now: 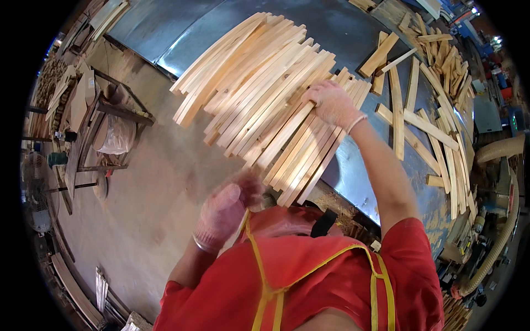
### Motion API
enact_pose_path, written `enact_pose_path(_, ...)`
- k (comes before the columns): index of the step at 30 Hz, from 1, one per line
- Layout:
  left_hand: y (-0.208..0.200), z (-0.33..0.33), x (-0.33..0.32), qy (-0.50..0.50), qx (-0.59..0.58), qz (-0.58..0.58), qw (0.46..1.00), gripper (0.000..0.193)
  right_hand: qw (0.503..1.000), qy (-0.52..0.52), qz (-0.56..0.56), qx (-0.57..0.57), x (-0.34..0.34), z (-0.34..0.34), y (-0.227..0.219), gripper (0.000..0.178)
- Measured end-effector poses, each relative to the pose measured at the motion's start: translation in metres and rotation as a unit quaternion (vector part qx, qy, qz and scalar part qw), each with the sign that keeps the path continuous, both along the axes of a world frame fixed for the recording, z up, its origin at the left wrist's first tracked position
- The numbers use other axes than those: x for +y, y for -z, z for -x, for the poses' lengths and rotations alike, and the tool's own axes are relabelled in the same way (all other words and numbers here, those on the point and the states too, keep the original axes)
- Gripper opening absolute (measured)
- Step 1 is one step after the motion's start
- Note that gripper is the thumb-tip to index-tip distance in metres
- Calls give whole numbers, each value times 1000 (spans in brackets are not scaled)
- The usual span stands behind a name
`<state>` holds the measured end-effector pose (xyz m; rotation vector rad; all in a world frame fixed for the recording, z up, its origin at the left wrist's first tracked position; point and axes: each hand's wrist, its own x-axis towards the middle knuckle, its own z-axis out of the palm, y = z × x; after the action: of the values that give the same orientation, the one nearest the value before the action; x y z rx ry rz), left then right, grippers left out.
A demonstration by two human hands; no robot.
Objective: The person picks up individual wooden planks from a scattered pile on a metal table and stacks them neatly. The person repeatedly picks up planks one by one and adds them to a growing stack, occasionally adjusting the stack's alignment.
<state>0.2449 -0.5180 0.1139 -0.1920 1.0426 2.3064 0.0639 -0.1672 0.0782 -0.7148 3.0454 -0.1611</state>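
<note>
- Slats [270,83] slant lengthwise between my hands.
- Right hand [331,105] pinches one slat's [287,134] far end.
- Left hand [222,209], by near ends: blurred, I can't tell its grip.

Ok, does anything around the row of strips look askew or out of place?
Yes: to the right, loose wooden pieces lie crisscrossed at mixed angles on the metal table, unlike the side-by-side row of strips.

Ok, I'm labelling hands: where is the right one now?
In the head view, the right hand is above and right of centre, on the far ends of the wooden strips.
</note>
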Motion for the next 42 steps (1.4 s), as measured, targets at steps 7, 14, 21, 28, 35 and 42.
enact_pose_path(7,154,-32,-26,84,-91,146,982,51,892,231,389,-20,0,-81,-113,45)
enact_pose_path(14,171,3,47,56,-146,232,960,48,739,514,434,31,129,-161,87,46)
enact_pose_path(21,80,84,56,294,73,341,890,76,750,535,383,-65,11,-147,165,46)
enact_pose_path(28,13,75,90,296,243,493,782,89,591,455,666,-8,57,-137,94,49)
enact_pose_path(35,64,81,140,388,347,522,675,90,771,492,400,-61,-10,-54,94,96)
enact_pose_path(42,207,170,-102,-230,109,574,778,59,839,446,295,-98,-39,-56,72,103)
